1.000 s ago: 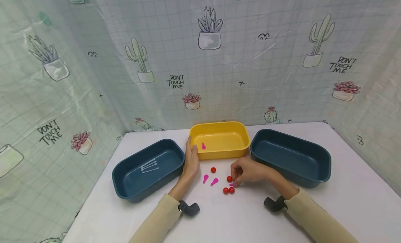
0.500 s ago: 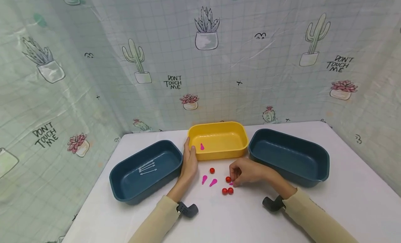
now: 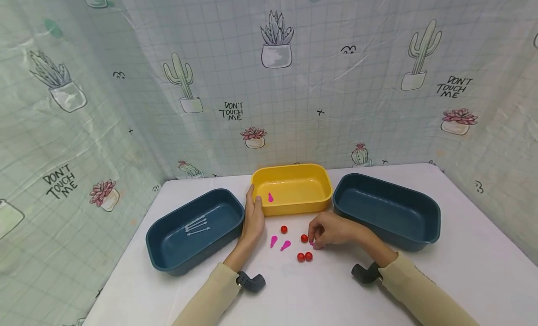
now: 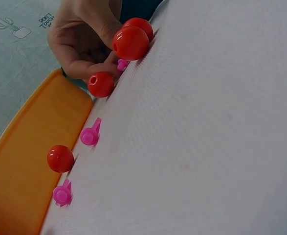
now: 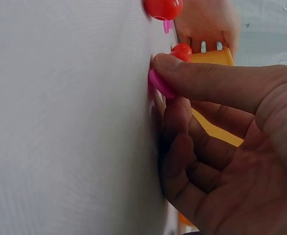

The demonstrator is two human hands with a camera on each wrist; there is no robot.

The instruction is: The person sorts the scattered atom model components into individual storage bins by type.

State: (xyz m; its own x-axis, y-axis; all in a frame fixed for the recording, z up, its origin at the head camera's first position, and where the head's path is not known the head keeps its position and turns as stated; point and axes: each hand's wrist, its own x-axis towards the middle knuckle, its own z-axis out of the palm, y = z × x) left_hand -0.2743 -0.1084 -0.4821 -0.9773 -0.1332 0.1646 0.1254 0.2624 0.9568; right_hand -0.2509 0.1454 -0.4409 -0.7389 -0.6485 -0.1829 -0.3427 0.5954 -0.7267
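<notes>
My left hand holds the front left corner of a yellow bin, its thumb at the front rim and its fingers along the side wall. Low over the table, my right hand pinches a small pink paddle-shaped piece between thumb and index finger. Beside the right fingertips sits a red bead; two others, one being this bead, lie nearer the front. A further red bead is close to the bin. Two similar pink pieces, including this pink piece, lie between the hands.
A dark blue bin at the left contains several pale thin rods. At the right stands another dark blue bin, beside the right forearm. One pink piece lies inside the yellow bin. A patterned curtain hangs behind the table.
The red bead by my right fingertips has shifted slightly away from the front pair. My right fingers have moved a little with the pink piece; my left hand stays at the yellow bin.
</notes>
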